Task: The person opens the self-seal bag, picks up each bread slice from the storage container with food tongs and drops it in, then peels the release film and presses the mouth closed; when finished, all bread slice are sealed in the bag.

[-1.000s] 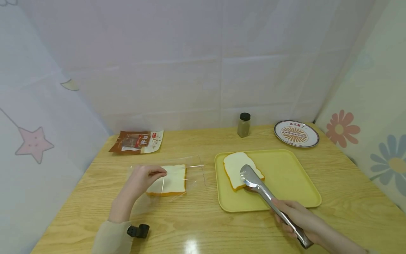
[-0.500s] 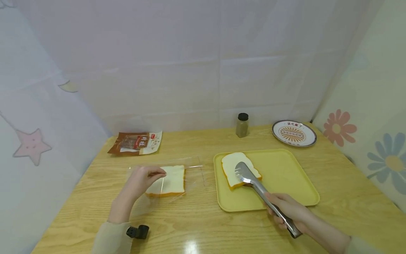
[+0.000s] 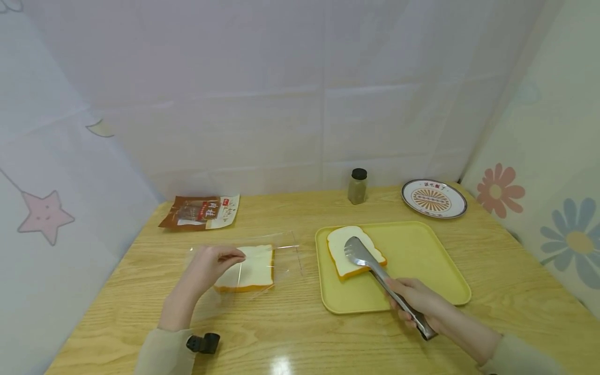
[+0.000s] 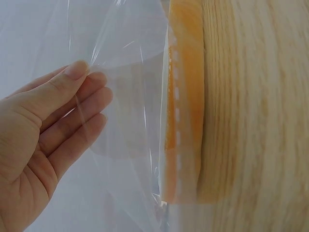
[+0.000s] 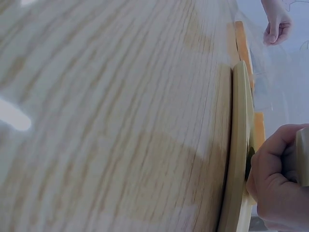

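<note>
With thumb and fingertips my left hand [image 3: 211,263] pinches a clear plastic bag [image 3: 287,260], lifting its upper film. A white bread slice [image 3: 255,266] with orange crust lies under the film on the table; the left wrist view shows its crust edge [image 4: 187,96] close to the fingers. In my right hand [image 3: 417,299] are metal tongs [image 3: 386,281], gripped along the handles. Their upper arm lies over a second bread slice [image 3: 347,242], which rests on a yellow tray [image 3: 424,247]; the lower tip is hidden beneath that slice.
A brown and white food packet [image 3: 199,212] lies at the back left. Farther right stand a black-capped jar [image 3: 358,187] and a patterned plate [image 3: 434,199]. Bare wood [image 3: 292,323] lies in front of bag and tray. Fabric walls border the table's back and sides.
My right hand has moved left and forward, sliding the tongs farther over the slice on the tray; their lower tip, visible earlier, is now hidden. The left hand keeps its pinch on the bag.
</note>
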### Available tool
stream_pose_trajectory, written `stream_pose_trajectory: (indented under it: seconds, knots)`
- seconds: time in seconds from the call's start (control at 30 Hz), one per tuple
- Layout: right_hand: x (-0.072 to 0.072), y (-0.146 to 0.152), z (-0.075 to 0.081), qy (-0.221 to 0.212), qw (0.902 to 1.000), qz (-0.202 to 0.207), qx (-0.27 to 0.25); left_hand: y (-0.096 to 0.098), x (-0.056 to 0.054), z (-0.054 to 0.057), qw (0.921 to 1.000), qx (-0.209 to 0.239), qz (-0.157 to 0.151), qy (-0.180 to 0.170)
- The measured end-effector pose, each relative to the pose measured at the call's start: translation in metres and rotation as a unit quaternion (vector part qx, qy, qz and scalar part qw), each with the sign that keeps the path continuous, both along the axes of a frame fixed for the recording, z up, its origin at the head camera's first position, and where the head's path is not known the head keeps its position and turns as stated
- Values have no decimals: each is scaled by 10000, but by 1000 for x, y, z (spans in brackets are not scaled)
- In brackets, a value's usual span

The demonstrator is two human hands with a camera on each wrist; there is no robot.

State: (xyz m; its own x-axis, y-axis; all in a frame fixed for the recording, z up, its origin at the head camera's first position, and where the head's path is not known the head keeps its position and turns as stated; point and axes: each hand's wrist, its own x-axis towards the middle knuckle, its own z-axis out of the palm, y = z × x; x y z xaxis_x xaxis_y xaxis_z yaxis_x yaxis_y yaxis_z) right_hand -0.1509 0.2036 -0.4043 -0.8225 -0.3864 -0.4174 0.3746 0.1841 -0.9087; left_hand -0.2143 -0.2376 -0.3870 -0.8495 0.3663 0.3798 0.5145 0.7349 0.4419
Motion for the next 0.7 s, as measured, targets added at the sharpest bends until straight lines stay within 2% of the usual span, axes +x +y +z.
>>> stream_pose_trajectory:
  seconds: [0.2, 0.7]
  knots:
    - [-2, -1, 2, 15, 9999, -97, 99, 0, 2, 2, 10000, -33, 33, -21]
    - [-3, 6, -1, 142, 9996, 154, 168, 0, 1, 2, 10000, -56, 21, -20]
